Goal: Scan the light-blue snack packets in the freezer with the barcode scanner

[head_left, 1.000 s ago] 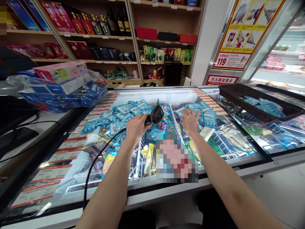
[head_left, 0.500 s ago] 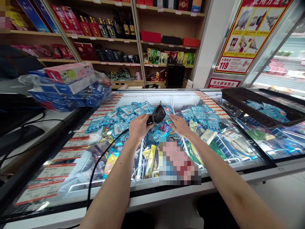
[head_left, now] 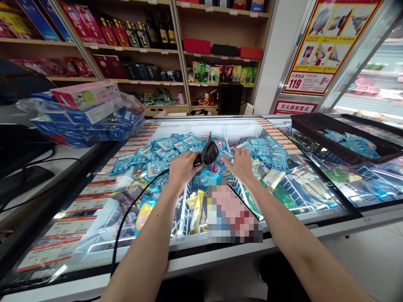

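Observation:
My left hand [head_left: 183, 168] is wrapped round the handle of a black barcode scanner [head_left: 210, 152], with its head turned to the right. A black cable [head_left: 125, 218] runs from it down toward the front. My right hand [head_left: 242, 164] lies palm down on the glass-topped freezer, with its thumb apart from its fingers and a ring on one finger. A light-blue packet [head_left: 225, 154] lies by that thumb. Flat blue packets [head_left: 166, 144] are spread to the left, and more blue packets [head_left: 262, 145] lie beside my right fingertips.
Under the freezer glass, wire baskets hold bagged goods, among them a yellow packet [head_left: 195, 209]. A blurred-out flat object [head_left: 234, 212] lies near the front edge. A dark tray [head_left: 321, 144] with blue packets stands right; plastic-wrapped boxes [head_left: 91, 111] stand left.
My right hand has shifted slightly right, its fingers moving toward the right-hand packets and its thumb spreading from them. My left hand keeps the scanner in nearly the same place.

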`<state>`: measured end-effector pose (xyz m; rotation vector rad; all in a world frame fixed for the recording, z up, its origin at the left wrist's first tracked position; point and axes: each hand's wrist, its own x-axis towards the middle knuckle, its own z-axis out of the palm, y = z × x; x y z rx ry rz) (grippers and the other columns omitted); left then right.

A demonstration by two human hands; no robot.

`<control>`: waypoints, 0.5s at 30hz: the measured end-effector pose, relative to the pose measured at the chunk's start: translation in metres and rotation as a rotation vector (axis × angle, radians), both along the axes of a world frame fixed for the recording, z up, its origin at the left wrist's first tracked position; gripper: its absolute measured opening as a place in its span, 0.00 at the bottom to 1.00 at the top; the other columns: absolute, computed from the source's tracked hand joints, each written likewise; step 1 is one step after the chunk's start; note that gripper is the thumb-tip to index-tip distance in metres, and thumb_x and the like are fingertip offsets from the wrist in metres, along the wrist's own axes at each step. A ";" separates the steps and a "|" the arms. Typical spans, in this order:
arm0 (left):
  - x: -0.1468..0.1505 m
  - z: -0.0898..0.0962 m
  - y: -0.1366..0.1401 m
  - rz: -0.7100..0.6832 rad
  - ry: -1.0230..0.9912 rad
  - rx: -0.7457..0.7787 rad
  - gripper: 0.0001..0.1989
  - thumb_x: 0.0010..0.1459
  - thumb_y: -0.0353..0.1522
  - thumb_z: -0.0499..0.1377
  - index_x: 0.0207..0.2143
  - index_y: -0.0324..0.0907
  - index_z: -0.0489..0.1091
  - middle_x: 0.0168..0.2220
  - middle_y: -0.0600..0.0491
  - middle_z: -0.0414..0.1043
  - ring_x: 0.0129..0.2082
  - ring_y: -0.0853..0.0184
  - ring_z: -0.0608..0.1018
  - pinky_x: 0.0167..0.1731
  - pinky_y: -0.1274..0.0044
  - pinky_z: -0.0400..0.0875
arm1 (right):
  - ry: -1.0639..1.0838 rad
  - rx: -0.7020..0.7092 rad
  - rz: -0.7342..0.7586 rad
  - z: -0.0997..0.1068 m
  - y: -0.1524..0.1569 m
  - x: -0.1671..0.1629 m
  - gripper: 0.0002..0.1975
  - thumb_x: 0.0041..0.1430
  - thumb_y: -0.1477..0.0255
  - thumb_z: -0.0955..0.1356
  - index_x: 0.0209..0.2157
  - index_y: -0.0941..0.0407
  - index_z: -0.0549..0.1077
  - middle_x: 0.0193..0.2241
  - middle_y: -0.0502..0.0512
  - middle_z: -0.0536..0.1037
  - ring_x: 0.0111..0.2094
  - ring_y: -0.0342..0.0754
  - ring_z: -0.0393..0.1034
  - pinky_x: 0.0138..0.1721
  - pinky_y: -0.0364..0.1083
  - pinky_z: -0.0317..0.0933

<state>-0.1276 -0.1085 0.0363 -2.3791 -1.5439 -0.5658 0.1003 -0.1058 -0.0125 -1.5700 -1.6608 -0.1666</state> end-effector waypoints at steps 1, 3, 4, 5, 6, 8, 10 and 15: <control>0.000 0.000 0.000 -0.004 0.001 -0.001 0.18 0.55 0.41 0.54 0.47 0.48 0.65 0.40 0.51 0.72 0.42 0.61 0.73 0.30 0.75 0.62 | 0.012 -0.001 -0.012 -0.001 0.001 -0.001 0.36 0.49 0.44 0.62 0.46 0.61 0.67 0.45 0.70 0.67 0.50 0.64 0.56 0.50 0.62 0.50; 0.001 -0.001 0.000 -0.009 0.001 0.004 0.18 0.54 0.41 0.54 0.47 0.48 0.65 0.40 0.51 0.72 0.42 0.61 0.73 0.30 0.75 0.62 | 0.014 -0.021 -0.007 -0.005 0.003 0.000 0.36 0.45 0.43 0.64 0.43 0.60 0.69 0.43 0.69 0.68 0.50 0.64 0.56 0.51 0.62 0.49; 0.001 -0.001 0.000 -0.011 0.000 0.006 0.18 0.54 0.41 0.54 0.48 0.48 0.65 0.40 0.52 0.72 0.42 0.61 0.73 0.30 0.75 0.62 | 0.004 -0.038 -0.002 -0.007 0.005 0.001 0.35 0.44 0.43 0.65 0.41 0.59 0.70 0.43 0.69 0.68 0.50 0.64 0.56 0.51 0.63 0.49; 0.001 -0.002 0.001 -0.012 -0.002 0.006 0.18 0.54 0.41 0.54 0.48 0.49 0.65 0.40 0.52 0.72 0.43 0.61 0.73 0.30 0.75 0.62 | -0.006 -0.059 0.001 -0.008 0.007 0.003 0.35 0.43 0.43 0.66 0.40 0.59 0.70 0.42 0.68 0.68 0.50 0.65 0.56 0.50 0.63 0.49; 0.001 -0.002 0.001 -0.013 -0.005 0.005 0.18 0.54 0.40 0.54 0.48 0.49 0.65 0.40 0.51 0.72 0.43 0.61 0.73 0.31 0.75 0.62 | -0.013 -0.083 0.002 -0.009 0.008 0.005 0.35 0.42 0.43 0.66 0.40 0.58 0.70 0.43 0.67 0.68 0.50 0.65 0.56 0.50 0.63 0.50; 0.002 -0.002 0.001 -0.019 -0.009 -0.003 0.18 0.54 0.40 0.54 0.48 0.49 0.65 0.40 0.51 0.72 0.43 0.61 0.72 0.31 0.75 0.62 | -0.005 -0.123 0.019 -0.010 0.012 0.009 0.35 0.40 0.46 0.69 0.43 0.57 0.69 0.43 0.65 0.68 0.50 0.64 0.57 0.49 0.62 0.51; 0.002 -0.002 0.002 -0.033 -0.008 -0.006 0.18 0.54 0.40 0.54 0.48 0.49 0.65 0.41 0.51 0.72 0.43 0.61 0.72 0.31 0.76 0.62 | 0.037 -0.139 0.064 -0.009 0.014 0.014 0.35 0.41 0.50 0.70 0.48 0.56 0.65 0.43 0.62 0.69 0.49 0.62 0.59 0.49 0.60 0.53; 0.002 -0.005 0.002 -0.059 0.010 0.031 0.18 0.55 0.40 0.54 0.48 0.49 0.65 0.40 0.53 0.72 0.42 0.63 0.73 0.29 0.76 0.62 | 0.255 -0.110 0.265 -0.008 0.012 0.023 0.33 0.51 0.61 0.67 0.57 0.52 0.52 0.40 0.56 0.70 0.37 0.51 0.67 0.40 0.52 0.62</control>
